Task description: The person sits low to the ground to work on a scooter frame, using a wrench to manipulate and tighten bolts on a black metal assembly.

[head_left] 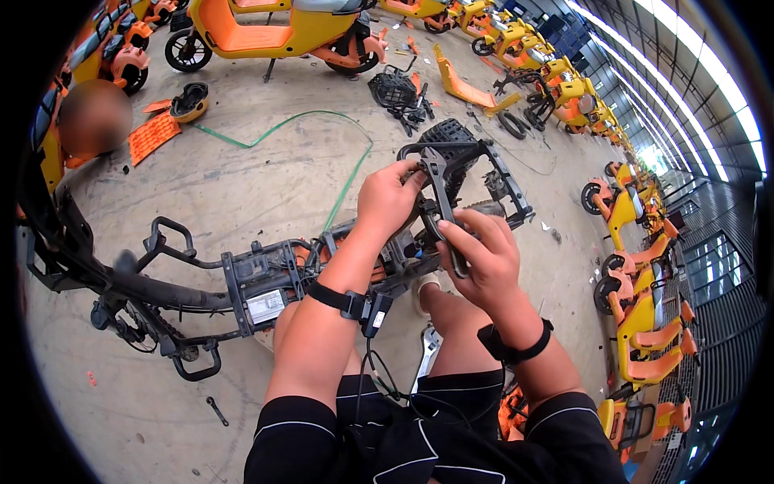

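Presently, the wrench [441,194] is positioned over the rear section of a stripped scooter frame [169,289], in front of the wearer. It is a long, dark grey metal tool with a broad head at the upper end and a narrower handle, which slopes down and to the right into the right hand. The frame is black and runs from the left side toward the center, with tubular side loops, exposed wiring and a pale label plate [266,306] along its middle.

The left hand [390,195] has its fingers curled inward at the wrench head; whether they grip the head or a part behind it cannot be told. The right hand [487,252] is closed on the lower handle, thumb side toward the tool. The two hands are near each other but apart. A black strap encircles each wrist.

The floor is grey, scuffed concrete. A silver wrench [427,352] lies between the legs; a small dark tool [217,411] lies at lower left. Beyond the frame are a green strap [355,171], a yellow helmet [191,103], an orange panel [155,135] and a black basket [393,87]. Yellow-and-orange scooters [282,34] line the hall under bright roof strips.
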A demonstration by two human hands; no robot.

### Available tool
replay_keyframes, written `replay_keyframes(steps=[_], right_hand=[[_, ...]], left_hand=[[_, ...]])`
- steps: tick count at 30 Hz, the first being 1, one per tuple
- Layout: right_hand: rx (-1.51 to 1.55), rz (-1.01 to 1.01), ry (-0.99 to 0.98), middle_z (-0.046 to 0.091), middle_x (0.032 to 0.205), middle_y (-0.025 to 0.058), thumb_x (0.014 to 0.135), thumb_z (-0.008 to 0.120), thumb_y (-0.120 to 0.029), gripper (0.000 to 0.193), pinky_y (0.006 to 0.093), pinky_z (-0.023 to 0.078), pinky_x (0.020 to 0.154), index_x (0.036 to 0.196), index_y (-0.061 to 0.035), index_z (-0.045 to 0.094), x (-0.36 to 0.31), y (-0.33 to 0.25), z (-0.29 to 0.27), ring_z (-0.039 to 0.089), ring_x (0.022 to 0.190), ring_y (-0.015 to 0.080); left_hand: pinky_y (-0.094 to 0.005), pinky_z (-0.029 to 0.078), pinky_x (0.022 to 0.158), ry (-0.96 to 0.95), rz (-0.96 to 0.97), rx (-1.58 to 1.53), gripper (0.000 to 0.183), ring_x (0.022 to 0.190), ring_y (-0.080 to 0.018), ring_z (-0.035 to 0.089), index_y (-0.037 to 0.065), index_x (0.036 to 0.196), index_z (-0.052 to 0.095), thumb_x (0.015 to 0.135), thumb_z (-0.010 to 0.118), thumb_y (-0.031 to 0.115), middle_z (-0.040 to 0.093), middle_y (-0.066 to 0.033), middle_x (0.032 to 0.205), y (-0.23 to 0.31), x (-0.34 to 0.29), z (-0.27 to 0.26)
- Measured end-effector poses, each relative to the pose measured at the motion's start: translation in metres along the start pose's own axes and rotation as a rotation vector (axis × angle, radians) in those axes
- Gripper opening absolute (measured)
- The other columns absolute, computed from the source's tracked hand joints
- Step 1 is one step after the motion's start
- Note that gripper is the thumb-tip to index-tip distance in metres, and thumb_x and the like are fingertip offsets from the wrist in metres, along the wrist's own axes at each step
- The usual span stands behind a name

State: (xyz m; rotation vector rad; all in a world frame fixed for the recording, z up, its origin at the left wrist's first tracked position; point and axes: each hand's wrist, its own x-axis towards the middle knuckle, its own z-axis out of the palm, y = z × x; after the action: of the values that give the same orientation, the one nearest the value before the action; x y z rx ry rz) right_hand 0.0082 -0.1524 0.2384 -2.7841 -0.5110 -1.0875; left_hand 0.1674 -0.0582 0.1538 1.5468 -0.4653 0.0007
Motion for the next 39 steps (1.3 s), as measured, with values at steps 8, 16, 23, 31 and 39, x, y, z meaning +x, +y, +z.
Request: replay_keyframes(steps=[8, 16, 23, 31, 39], right_hand=[[0.672, 0.75, 0.158, 0.071, 0.109, 0.0136, 0.092, 0.07, -0.004, 0.03, 0.0298, 0.055, 0.072, 0.122, -0.0039, 0.068, -0.041, -0.005, 0.004, 0.068, 0.089, 0.0198], [1.485, 1.154, 0.515, 0.067, 0.098, 0.0142, 0.093, 0.056, -0.002, 0.034, 0.0314, 0.055, 0.062, 0.128, -0.001, 0.052, -0.039, 0.029, 0.005, 0.067, 0.083, 0.0224], [1.52, 1.452, 0.367, 0.064, 0.089, 0.0085, 0.095, 0.052, -0.008, 0.012, 0.031, 0.055, 0.072, 0.101, -0.0003, 0.057, -0.002, 0.11, 0.002, 0.063, 0.08, 0.0201], [1.138, 1.441, -0.081, 0.066, 0.086, 0.0068, 0.102, 0.056, -0.026, 0.023, 0.034, 0.052, 0.065, 0.099, -0.0039, 0.06, 0.049, 0.17, 0.037, 0.062, 0.074, 0.0183], [0.762, 1.152, -0.42, 0.072, 0.084, 0.0125, 0.087, 0.066, -0.016, 0.024, 0.0331, 0.056, 0.063, 0.092, 0.0071, 0.069, 0.131, 0.133, 0.092, 0.07, 0.072, 0.0222]], left_hand=[[-0.026, 0.043, 0.061, -0.03, -0.091, -0.195, 0.031, 0.067, -0.0071, 0.052, -0.002, 0.112, 0.072, 0.09, 0.076, 0.02, 0.063, 0.0012, 0.074, -0.015, 0.007, 0.008], [-0.0233, 0.037, 0.058, -0.028, -0.142, -0.305, 0.029, 0.064, -0.0047, 0.044, -0.001, 0.108, 0.074, 0.088, 0.079, 0.021, 0.053, 0.0057, 0.069, -0.013, 0.006, 0.01], [-0.0236, 0.037, 0.057, 0.01, -0.115, -0.291, 0.031, 0.062, -0.0047, 0.043, -0.002, 0.106, 0.073, 0.087, 0.08, 0.021, 0.053, 0.0055, 0.068, -0.014, 0.005, 0.012], [-0.0281, 0.045, 0.063, 0.132, -0.025, -0.042, 0.028, 0.064, -0.0111, 0.055, 0.002, 0.103, 0.073, 0.087, 0.076, 0.025, 0.062, -0.0038, 0.068, -0.001, -0.007, 0.018], [-0.0311, 0.046, 0.059, 0.213, 0.089, 0.065, 0.024, 0.057, -0.0161, 0.058, 0.006, 0.102, 0.074, 0.087, 0.075, 0.024, 0.063, -0.0066, 0.065, -0.003, -0.008, 0.021]])
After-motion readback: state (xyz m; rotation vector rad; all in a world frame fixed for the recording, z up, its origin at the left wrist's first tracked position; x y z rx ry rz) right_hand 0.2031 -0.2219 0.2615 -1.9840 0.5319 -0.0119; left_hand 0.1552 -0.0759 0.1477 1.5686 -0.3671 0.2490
